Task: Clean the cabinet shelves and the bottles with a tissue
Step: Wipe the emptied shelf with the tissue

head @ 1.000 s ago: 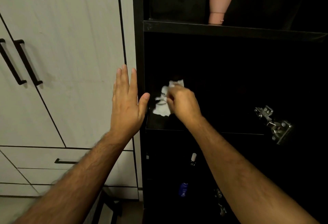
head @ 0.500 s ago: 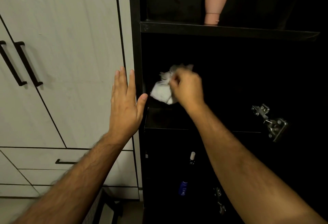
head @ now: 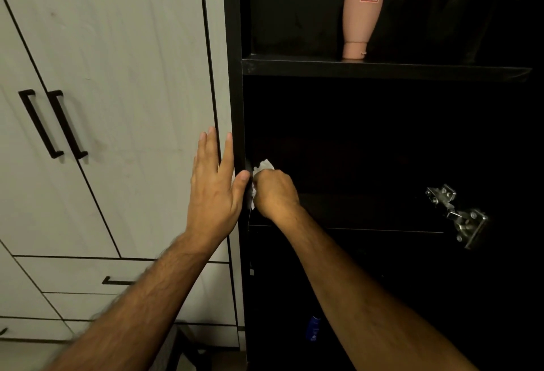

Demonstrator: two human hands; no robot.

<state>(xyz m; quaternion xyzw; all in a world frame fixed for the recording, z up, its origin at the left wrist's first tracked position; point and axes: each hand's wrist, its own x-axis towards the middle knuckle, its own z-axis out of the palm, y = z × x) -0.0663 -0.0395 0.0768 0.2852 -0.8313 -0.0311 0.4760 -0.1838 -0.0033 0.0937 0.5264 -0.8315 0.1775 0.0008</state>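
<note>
While the right hand [head: 275,192] bunches a crumpled white paper tissue [head: 263,166] in curled fingers, that tissue sits at the left end of the middle shelf [head: 368,211] of the black wooden cabinet [head: 234,76], pressed toward the inner side wall, at about 9 o'clock within the compartment. The left hand [head: 216,182] lies flat on the cabinet's front edge, fingers straight and released, thumb tip close by the tissue.

The tissue looks light, soft and easily torn, so it likely works best wadded in the fingertips and rubbed with modest pressure. The tall pink plastic bottle [head: 362,11] stands on its cap on the upper shelf [head: 382,69] at 1 o'clock; it seems light and tippy, best taken round its wide body.

A steel door hinge [head: 459,214] juts out at 3 o'clock. Pale wooden wardrobe doors [head: 117,91] with black handles fill the left side.
</note>
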